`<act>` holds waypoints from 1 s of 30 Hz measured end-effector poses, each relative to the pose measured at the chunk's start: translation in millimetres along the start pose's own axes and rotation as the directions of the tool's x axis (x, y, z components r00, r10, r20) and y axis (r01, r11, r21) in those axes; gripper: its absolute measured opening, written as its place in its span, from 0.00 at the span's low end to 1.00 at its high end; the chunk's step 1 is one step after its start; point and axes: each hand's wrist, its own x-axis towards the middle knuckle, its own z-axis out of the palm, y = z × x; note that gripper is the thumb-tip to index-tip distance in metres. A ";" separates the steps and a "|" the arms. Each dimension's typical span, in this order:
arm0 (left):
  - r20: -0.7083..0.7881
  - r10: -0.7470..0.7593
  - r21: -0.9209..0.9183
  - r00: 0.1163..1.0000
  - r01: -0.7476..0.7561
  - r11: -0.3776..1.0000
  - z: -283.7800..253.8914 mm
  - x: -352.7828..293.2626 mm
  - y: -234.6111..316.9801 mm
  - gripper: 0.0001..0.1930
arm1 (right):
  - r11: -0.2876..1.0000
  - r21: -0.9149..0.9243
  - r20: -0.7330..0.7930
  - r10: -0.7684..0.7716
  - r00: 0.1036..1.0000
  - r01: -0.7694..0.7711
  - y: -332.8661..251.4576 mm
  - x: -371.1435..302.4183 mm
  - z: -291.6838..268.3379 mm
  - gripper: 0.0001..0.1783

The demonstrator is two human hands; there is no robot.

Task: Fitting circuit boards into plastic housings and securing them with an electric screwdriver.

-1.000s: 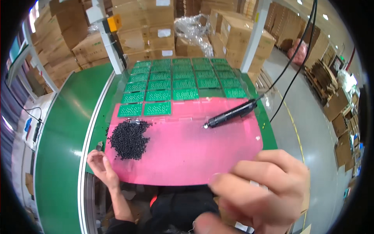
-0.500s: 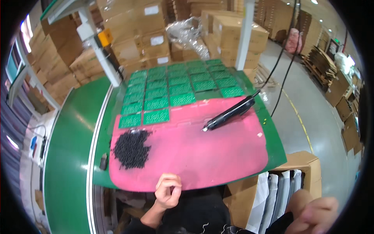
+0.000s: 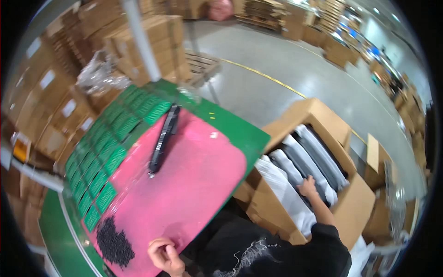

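Observation:
My right hand [image 3: 308, 187] reaches into an open cardboard box [image 3: 282, 214]. Its fingers close around the top edge of a dark grey panel [image 3: 302, 154] in white foam wrap; the fingertips are partly hidden. Several such wrapped panels stand side by side in the box. At the mat's near edge, my left hand [image 3: 167, 256] is loosely curled, thumb apart from the fingers, with nothing visible in it. Close by, a pile of small black screws [image 3: 113, 242] lies on the pink mat [image 3: 198, 171]. A black electric screwdriver [image 3: 164, 138] rests at the mat's far side.
Rows of green circuit-board-like panels [image 3: 104, 157] cover the bench's left part. The green bench top [image 3: 235, 131] borders the mat. Stacked cartons [image 3: 152, 41] and a pallet [image 3: 200, 67] stand behind. Another open carton [image 3: 376, 175] is at the far right.
The view has swung right toward the box. My right hand has moved from outside the box's near right side onto the wrapped panels. My left hand stays curled by the mat's near edge.

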 end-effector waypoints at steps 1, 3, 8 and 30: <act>-0.049 0.024 -0.003 0.999 -0.024 1.000 6.8 1.6 2.8 0.07 | 0.988 0.155 -0.045 0.031 0.998 -0.024 10.1 -8.1 15.0 0.33; -0.018 0.059 -0.078 0.998 -0.060 0.995 10.2 2.7 4.6 0.11 | 0.971 0.233 -0.113 0.076 0.991 -0.048 11.9 -11.6 22.4 0.33; -0.165 -0.059 -0.720 0.985 -0.079 0.689 41.1 -7.6 16.7 0.20 | 0.988 0.153 0.170 -0.011 0.985 -0.015 -3.8 -19.9 -34.5 0.32; 0.881 -0.281 -0.197 0.381 0.835 0.514 136.3 -124.7 -79.9 0.08 | 0.985 -0.072 -0.527 -0.169 0.833 0.155 -2.4 -47.4 -165.2 0.26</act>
